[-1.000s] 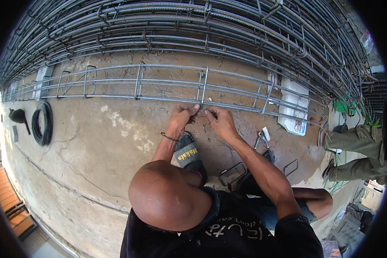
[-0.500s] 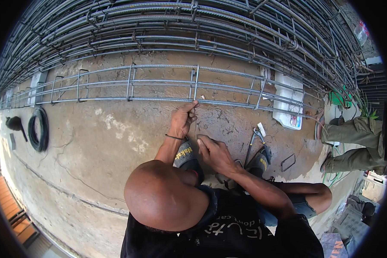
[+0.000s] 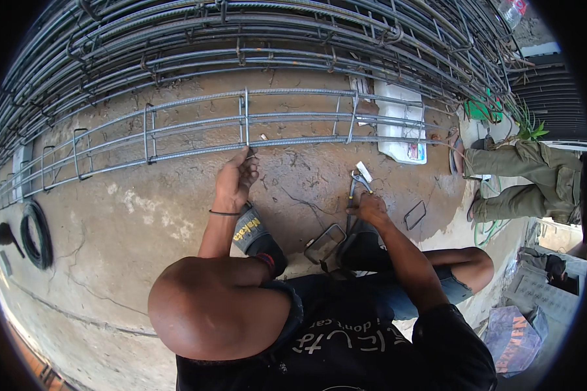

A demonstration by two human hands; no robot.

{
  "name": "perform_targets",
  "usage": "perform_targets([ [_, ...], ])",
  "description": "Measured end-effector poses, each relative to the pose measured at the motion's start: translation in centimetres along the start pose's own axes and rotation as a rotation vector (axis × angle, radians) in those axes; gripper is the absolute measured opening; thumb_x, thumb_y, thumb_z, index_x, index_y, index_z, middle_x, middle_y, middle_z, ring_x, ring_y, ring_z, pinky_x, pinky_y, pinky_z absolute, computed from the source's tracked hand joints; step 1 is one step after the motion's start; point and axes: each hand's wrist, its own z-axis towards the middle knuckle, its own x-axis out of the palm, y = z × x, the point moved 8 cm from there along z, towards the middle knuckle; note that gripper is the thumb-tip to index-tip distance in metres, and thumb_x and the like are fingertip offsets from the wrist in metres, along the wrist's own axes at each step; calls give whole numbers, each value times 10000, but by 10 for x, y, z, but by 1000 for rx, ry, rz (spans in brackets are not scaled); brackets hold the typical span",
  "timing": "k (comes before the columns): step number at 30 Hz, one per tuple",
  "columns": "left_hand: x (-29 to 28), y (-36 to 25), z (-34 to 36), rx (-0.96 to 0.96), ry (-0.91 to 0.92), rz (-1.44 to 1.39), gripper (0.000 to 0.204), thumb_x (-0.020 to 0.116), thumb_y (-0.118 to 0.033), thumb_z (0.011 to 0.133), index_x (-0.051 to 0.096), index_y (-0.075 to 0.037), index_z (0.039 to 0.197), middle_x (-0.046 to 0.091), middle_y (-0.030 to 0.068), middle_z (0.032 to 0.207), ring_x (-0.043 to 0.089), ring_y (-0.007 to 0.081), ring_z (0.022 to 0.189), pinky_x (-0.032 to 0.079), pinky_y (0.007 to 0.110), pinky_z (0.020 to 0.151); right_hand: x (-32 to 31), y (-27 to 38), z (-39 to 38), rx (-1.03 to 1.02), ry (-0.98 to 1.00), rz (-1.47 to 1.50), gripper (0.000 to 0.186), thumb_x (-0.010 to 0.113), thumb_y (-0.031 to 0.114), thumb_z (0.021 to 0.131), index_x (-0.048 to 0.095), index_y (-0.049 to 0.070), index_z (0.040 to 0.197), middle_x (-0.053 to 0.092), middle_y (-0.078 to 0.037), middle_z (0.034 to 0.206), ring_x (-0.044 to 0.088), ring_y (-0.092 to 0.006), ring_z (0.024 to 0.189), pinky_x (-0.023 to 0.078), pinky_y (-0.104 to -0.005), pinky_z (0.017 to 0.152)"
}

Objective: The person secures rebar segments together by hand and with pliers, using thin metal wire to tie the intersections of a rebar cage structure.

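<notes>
A long steel rebar cage lies across the concrete in front of me. My left hand reaches to its lower bar, fingertips pinched on what looks like a thin wire beside a stirrup. My right hand is closed around the handles of pliers on the ground to the right, a small white strip beside their jaws. Loose rectangular stirrups lie near my sandalled feet.
Stacked cages fill the far side. A black wire coil is on the left. A white plastic container sits under the cage's right end. Another person's trousered legs and a green hose are at the right; folded sacks lie lower right.
My right hand has left the cage, drawn back toward me, then moved right onto the pliers. My left hand stays at the cage. The whole view has shifted.
</notes>
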Motion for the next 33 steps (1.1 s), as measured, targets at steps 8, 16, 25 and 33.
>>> perform_targets([
  [8,-6,3,-3,12,123,-194,301,551,-172,935,554,42,1146,564,30,811,516,103,707,455,218,645,-14,24,18,76,-113,-162,775,796,565,557,607,-4,1049,517,-261,1177,485,-401,1110,472,-481,850],
  [16,21,42,9,-115,449,-618,384,566,-257,921,506,-76,1254,509,-4,803,461,88,697,410,194,619,8,-18,29,71,-149,98,760,813,572,512,622,45,1025,480,-296,1175,394,-455,1164,442,-546,839],
  [25,35,45,14,109,366,-685,235,580,-263,903,586,-108,1079,626,8,983,598,135,901,499,284,794,8,-19,30,120,-136,121,648,759,476,540,625,21,983,536,-295,1125,486,-447,1075,395,-488,936],
  [33,36,36,-4,97,402,-517,318,575,-265,914,561,-58,1156,631,-10,950,611,116,865,511,279,812,-57,-32,-13,-20,-524,403,404,702,236,635,600,-10,939,461,-227,1085,499,-358,985,447,-442,848],
])
